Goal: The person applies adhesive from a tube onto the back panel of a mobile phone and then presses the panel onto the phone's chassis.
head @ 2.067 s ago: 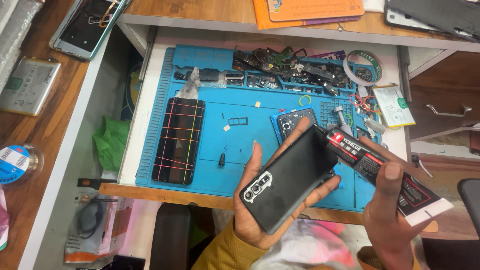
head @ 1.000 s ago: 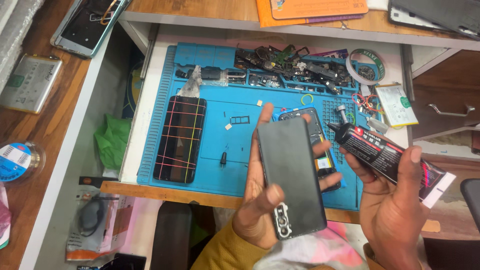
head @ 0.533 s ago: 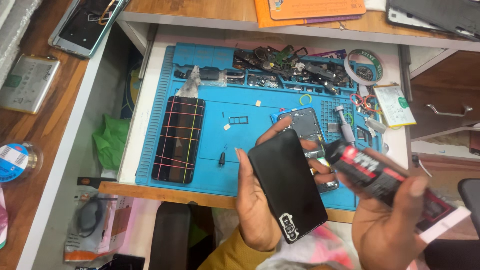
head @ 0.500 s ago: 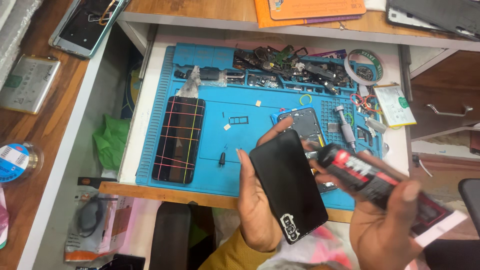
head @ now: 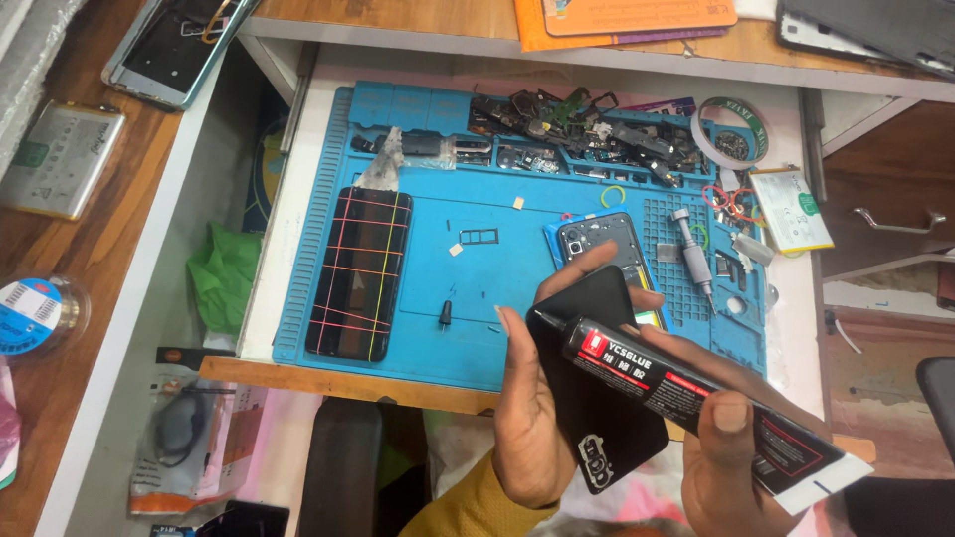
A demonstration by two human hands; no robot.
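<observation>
Both my hands are up in front of me, low in the view. My left hand [head: 527, 418] is palm-in, fingers pointing up and curled round a flat black panel, thumb along its left edge, mustard sleeve at the wrist. My right hand [head: 731, 452] sits lower right, thumb on top, pinching a black tube angled up-left across the left.

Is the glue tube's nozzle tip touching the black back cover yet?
Cannot tell. In the head view the glue tube nozzle tip overlaps the black back cover near its left edge, but looking from above hides any gap.
</observation>
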